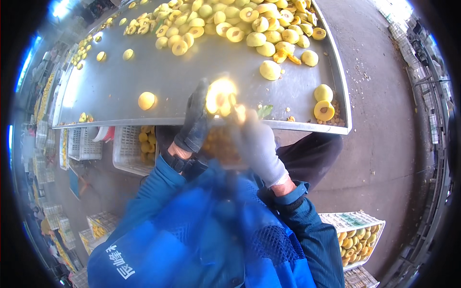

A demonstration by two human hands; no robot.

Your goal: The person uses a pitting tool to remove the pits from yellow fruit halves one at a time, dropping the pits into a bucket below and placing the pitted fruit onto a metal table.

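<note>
My left hand (197,115), in a dark glove, holds a halved yellow fruit (220,97) over the near edge of a metal table (180,79). Its cut face is overexposed, so detail is lost. My right hand (254,140), in a pale knit glove, is close on its right, blurred, with a bright orange-yellow piece at the fingertips; whether that is fruit or a tool I cannot tell. A heap of halved yellow fruit (234,34) lies at the table's far side. A single fruit (147,100) rests left of my hands, and a green leaf (265,111) lies to the right.
The table has a raised metal rim (306,126). Below its left part stands a white plastic crate (131,151) with fruit. Another crate (351,220), full of halved fruit, stands at lower right. Pits and scraps (336,117) lie in the table's right corner.
</note>
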